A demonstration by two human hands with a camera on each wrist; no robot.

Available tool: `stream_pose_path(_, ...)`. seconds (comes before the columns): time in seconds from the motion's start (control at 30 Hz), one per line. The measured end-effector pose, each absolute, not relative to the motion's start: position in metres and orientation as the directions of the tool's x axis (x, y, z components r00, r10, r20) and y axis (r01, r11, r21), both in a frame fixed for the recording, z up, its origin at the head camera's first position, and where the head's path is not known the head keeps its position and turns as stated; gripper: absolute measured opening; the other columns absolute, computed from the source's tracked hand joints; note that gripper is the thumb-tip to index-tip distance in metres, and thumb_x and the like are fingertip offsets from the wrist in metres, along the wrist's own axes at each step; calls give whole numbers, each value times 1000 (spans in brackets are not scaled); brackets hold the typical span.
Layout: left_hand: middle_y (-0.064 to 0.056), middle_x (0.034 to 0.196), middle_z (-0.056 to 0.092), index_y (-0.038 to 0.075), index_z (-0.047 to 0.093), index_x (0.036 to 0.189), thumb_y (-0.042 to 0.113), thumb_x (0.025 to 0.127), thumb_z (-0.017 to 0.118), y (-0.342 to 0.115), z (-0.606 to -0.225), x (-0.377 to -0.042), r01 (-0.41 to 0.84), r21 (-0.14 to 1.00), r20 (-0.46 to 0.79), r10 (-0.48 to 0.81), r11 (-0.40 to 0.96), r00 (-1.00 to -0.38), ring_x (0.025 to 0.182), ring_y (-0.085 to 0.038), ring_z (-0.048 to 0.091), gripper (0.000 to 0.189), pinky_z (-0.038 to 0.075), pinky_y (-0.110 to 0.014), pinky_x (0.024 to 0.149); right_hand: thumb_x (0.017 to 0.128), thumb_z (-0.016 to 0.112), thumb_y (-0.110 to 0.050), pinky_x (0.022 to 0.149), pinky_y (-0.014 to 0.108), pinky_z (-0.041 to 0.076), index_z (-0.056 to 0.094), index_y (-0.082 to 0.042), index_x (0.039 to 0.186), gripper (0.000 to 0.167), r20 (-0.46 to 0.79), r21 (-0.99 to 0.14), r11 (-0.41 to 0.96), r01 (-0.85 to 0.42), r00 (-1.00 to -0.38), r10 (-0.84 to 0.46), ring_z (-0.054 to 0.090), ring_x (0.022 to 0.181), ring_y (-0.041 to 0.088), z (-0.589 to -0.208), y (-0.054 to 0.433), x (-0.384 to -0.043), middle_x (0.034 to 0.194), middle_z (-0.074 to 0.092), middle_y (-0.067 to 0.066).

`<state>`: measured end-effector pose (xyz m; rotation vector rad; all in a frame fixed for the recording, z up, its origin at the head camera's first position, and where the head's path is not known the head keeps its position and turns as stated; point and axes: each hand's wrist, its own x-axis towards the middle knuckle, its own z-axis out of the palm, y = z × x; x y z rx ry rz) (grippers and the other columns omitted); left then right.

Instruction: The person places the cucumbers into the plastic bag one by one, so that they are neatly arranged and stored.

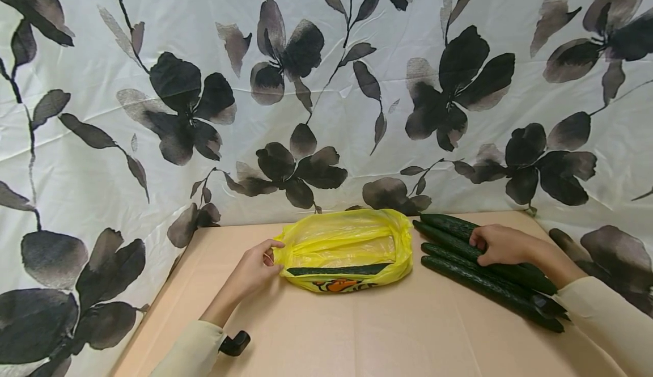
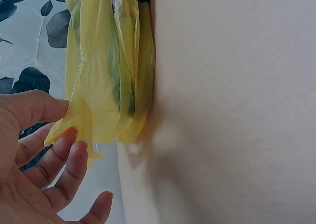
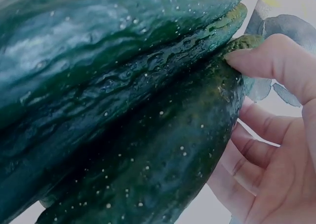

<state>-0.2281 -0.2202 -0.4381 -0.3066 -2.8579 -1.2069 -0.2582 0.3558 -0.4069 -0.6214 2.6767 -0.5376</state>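
Note:
My left hand [image 1: 257, 266] pinches the left end of a yellow plastic bag [image 1: 347, 229] between thumb and fingers. In the left wrist view, the gathered plastic [image 2: 84, 115] sits between them. The bag lies on its side with its opening facing up toward me, and a dark green cucumber [image 1: 336, 270] shows along its near edge. To the right, several long cucumbers lie side by side at a slant. My right hand [image 1: 502, 245] grips the farthest cucumber [image 1: 444, 223] from above. The right wrist view shows the thumb on top of that cucumber [image 3: 163, 135] and the fingers along its far side.
The cucumbers rest on a light peach tabletop [image 1: 326, 331], close to the bag's right end. A floral cloth [image 1: 357, 184] hangs behind the table and down its sides. A black device [image 1: 234, 343] sits at my left wrist.

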Motion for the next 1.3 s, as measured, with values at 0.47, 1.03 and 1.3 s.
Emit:
stream_pose_path(0.47,-6,86,56,4,65,126,-1,81,78,-221,-440,-227,183,708,99,161,682,-982,78,-16,54,47,43,-26,67,87,74,-18,73,33,49,62,1,111,33,-214,-471,810,-351,-845,-490,53,86,15,-408,356,-257,101,60,5)
stream_pose_path(1.03,-6,85,56,4,66,125,-1,81,77,-222,-440,-226,190,714,109,161,674,-981,78,-16,55,47,44,-25,67,83,79,-24,74,35,50,61,-1,112,41,-228,-453,821,-348,-845,-484,57,89,16,-410,355,-260,100,62,4)
stream_pose_path(1.3,-6,86,57,5,66,125,-1,81,77,-222,-440,-227,199,712,115,167,673,-979,78,-16,55,45,45,-25,67,83,79,-23,74,34,48,64,3,119,47,-265,-413,835,-364,-829,-492,53,85,15,-406,352,-259,100,61,2)
